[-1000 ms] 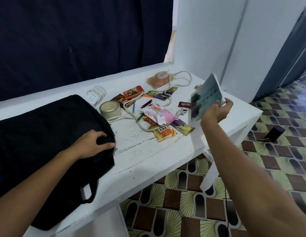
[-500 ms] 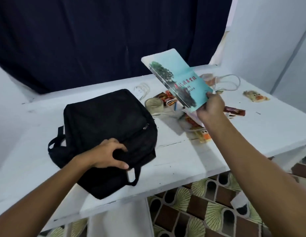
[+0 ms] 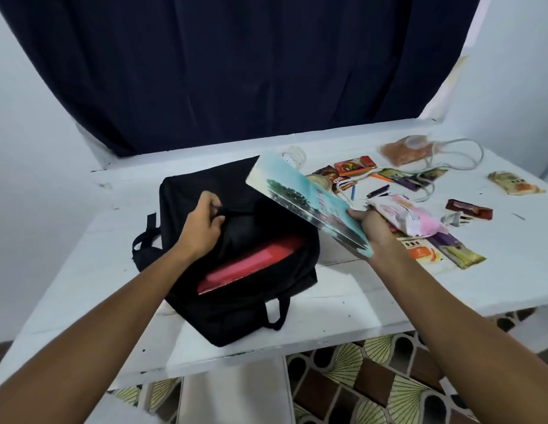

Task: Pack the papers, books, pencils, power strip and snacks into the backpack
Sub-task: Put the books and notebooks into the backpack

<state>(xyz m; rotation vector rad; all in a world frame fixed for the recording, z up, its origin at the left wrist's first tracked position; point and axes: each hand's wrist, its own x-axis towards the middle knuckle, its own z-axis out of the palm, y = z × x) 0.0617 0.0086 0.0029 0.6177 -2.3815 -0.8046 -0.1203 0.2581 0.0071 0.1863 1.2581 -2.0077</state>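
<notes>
**Black backpack open, teal book held at its mouth**

Black fabric forms the backpack [image 3: 236, 289], which lies near the front edge of the white table [image 3: 373, 304], left of centre. Its main compartment gapes open, and a red book [image 3: 251, 264] lies slanted inside. The left hand [image 3: 202, 223] grips the upper lip of the opening, fingers curled round the fabric.

The right hand [image 3: 373, 231] pinches the lower corner of a teal book [image 3: 306, 206] — thumb on the cover, fingers underneath. The book is tilted, with its far end above the right side of the backpack opening; it is not yet inside.

Toward the right half of the table lie the remaining items:
- a pink snack bag [image 3: 410, 214], just beside the right hand;
- assorted snack packets [image 3: 456, 254] near the front, a dark bar [image 3: 468, 208] farther right;
- pencils [image 3: 379, 177] and a red packet [image 3: 355, 165] toward the back edge;
- a white cord [image 3: 459, 154] looped near the back right corner — its ends cannot be traced.

A dark curtain [image 3: 236, 71] hangs behind the table.
</notes>
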